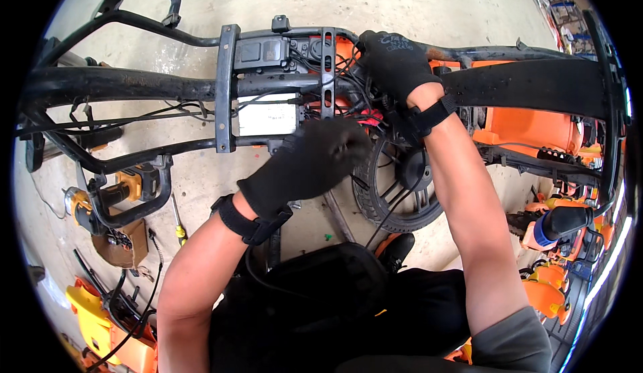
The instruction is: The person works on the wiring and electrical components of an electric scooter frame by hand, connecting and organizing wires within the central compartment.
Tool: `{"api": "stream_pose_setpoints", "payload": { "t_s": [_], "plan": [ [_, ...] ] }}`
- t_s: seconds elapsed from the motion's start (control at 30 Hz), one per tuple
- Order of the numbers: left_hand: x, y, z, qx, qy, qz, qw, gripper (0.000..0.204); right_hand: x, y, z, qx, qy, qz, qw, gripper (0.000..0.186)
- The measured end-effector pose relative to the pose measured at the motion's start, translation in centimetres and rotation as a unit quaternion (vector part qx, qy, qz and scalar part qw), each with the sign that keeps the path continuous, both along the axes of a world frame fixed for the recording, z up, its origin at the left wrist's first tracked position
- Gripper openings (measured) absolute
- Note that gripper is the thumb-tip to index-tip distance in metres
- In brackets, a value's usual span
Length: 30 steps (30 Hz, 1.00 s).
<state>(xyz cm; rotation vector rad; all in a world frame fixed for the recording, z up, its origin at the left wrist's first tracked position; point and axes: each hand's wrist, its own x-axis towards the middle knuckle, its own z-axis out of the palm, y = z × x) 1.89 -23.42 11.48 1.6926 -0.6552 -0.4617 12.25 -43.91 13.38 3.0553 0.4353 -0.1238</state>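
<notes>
Both my hands wear black gloves and work over the black tubular frame [161, 85] of a scooter-like vehicle. My left hand [311, 159] is closed, its fingers curled beside a bundle of black wires [362, 82]. Close to its fingertips shows a red piece [370, 116] among the wires. What the left fingers hold, if anything, is hidden. Across the bundle, my right hand [398, 61] is curled at the frame's far tube, fingers bent down; its grip is hidden too. Left of the wires sit a white labelled box [268, 116] and a black rectangular unit [261, 53].
A black-tyred wheel [395, 179] lies under the frame. On the floor at left are a yellow-black power tool [127, 185], a cardboard box [122, 244] of small parts and a screwdriver [179, 232]. Orange body panels [529, 128] and a long black panel [529, 88] fill the right.
</notes>
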Motion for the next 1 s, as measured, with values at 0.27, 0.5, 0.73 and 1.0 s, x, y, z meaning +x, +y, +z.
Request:
{"api": "stream_pose_setpoints", "payload": {
  "t_s": [0.27,0.5,0.73,1.0],
  "plan": [
    [3.8,0.7,-0.7,0.136,-0.245,0.225,0.933,0.015,-0.1,-1.5,-0.7,0.035,-0.094,0.027,0.995,0.030],
    [3.4,-0.5,-2.4,0.175,-0.274,0.197,0.925,0.012,0.2,-2.4,1.8,0.332,0.139,-0.045,0.932,0.020],
    [5.4,1.3,-2.7,0.027,-0.106,0.280,0.954,0.017,-0.7,-2.0,3.8,0.430,0.268,-0.152,0.849,0.019],
    [5.7,0.4,-1.3,-0.004,-0.034,0.207,0.978,0.018,-0.8,-1.8,1.2,0.521,0.291,-0.148,0.789,0.022]
  ]
}}
